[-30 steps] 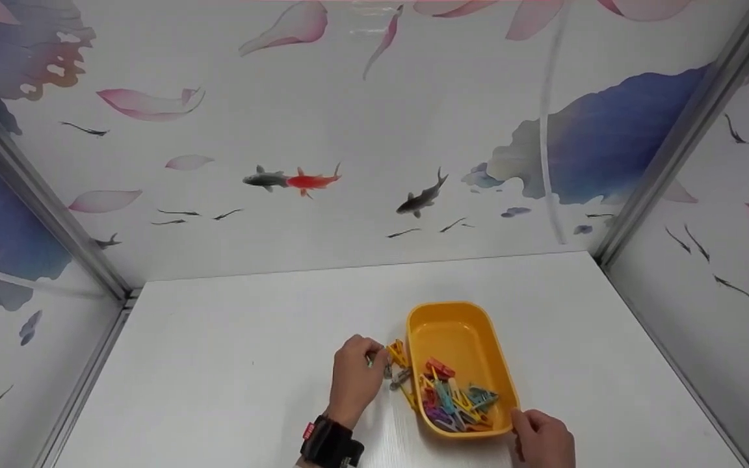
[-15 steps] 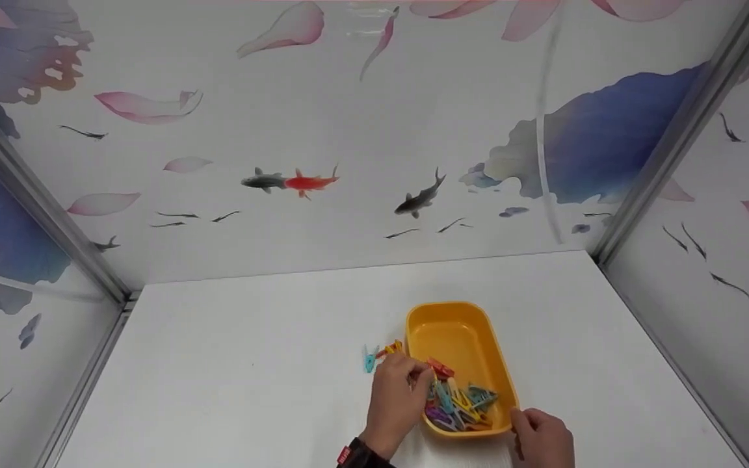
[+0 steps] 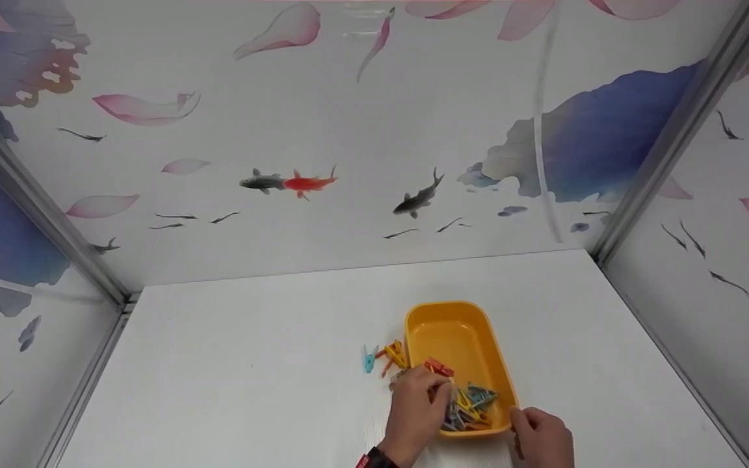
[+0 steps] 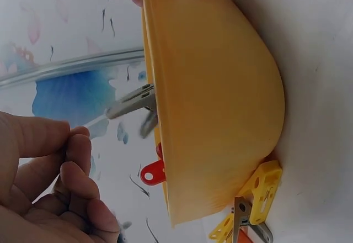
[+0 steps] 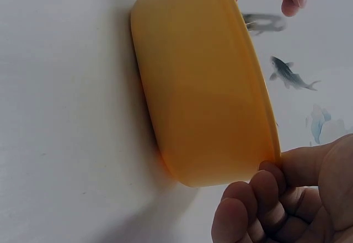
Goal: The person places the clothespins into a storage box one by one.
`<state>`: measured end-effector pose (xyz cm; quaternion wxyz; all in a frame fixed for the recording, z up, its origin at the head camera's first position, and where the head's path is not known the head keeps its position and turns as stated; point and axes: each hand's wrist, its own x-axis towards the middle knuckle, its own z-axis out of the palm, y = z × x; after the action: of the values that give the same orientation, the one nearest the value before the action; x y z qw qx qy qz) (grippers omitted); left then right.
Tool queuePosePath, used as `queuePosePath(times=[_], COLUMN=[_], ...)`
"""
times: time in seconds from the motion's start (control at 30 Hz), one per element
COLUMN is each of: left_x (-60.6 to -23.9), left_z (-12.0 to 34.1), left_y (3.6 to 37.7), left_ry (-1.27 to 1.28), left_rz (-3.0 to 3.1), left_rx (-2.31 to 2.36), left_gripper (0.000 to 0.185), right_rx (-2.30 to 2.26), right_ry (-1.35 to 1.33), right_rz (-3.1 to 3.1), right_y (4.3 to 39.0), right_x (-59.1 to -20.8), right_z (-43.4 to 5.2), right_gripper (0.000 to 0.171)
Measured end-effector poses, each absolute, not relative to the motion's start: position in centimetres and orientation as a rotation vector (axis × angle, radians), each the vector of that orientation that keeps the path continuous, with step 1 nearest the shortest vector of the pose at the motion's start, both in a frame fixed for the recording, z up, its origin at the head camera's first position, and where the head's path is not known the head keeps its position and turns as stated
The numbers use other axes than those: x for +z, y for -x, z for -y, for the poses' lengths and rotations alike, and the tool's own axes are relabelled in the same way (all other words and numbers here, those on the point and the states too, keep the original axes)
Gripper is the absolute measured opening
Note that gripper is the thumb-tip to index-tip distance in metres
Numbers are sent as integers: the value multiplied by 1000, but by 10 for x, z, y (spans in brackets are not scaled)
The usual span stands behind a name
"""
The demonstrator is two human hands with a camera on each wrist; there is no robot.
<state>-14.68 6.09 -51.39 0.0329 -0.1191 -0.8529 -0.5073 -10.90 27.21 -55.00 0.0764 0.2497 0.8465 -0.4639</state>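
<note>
My left hand [image 3: 415, 406] hovers over the near-left rim of the yellow tray [image 3: 465, 315]. In the left wrist view a grey clothespin [image 4: 131, 102] shows above the rim, a small gap away from my thumb and index fingertips. It looks blurred in the right wrist view, again apart from the left fingers. Several coloured clothespins [image 3: 472, 409] lie heaped in the tray's near end, partly hidden by my left hand. A red one [image 4: 153, 173] pokes above the rim. My right hand [image 3: 543, 437] pinches the tray's near-right corner, thumb on the rim and fingers curled below.
Left of the tray, on the white table [image 3: 251, 390], lie a light blue clothespin [image 3: 368, 359], a yellow one [image 3: 395, 353], and orange and grey ones beside it. White panels [image 3: 348, 117] with painted fish and petals enclose the table at back and sides.
My left hand has moved right from the loose clothespins to over the tray, uncovering the light blue one. The grey clothespin now shows apart from its fingers. The right hand keeps its place.
</note>
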Motion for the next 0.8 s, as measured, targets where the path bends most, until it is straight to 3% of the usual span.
queuePosePath(times=[0.8], left_x=[-546], left_z=[5], left_y=[169], left_ry=[123], left_rz=[2601], left_rx=[-1339], left_gripper=[9], right_rx=[-1377], right_ry=[-735], right_rz=[-2566], right_y=[108], right_x=[-548], right_z=[-271], right_gripper=[34])
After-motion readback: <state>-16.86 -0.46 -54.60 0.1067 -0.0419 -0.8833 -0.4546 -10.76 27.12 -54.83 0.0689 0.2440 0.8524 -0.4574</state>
